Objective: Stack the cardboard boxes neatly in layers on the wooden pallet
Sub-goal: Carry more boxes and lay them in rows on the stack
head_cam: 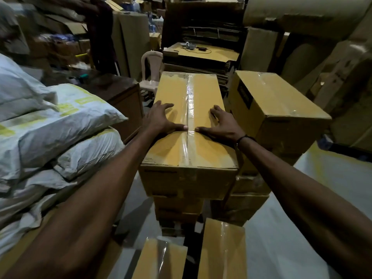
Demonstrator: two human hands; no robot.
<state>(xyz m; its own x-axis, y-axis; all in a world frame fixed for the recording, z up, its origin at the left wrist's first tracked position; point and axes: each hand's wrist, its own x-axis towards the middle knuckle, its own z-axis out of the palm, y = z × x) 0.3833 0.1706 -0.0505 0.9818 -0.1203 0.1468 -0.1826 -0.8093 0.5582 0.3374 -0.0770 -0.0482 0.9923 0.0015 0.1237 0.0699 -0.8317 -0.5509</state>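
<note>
A taped cardboard box (177,143) lies on top of a tall stack of boxes in the middle of the view. My left hand (161,117) rests flat on its lid, fingers spread, thumb at the tape seam. My right hand (223,125) lies flat on the other side of the seam, a dark band on its wrist. To the right stands a second stack, and its top box (277,109) sits askew. Two more taped boxes (161,258) (223,250) lie low in the foreground. The pallet is hidden under the stacks.
White filled sacks (60,125) are piled at the left. A dark wooden cabinet (122,95) and a plastic chair (151,67) stand behind them. Flattened cartons (201,55) are stacked beyond the boxes, brown paper rolls (302,15) fill the right, and pale floor (302,228) shows at the lower right.
</note>
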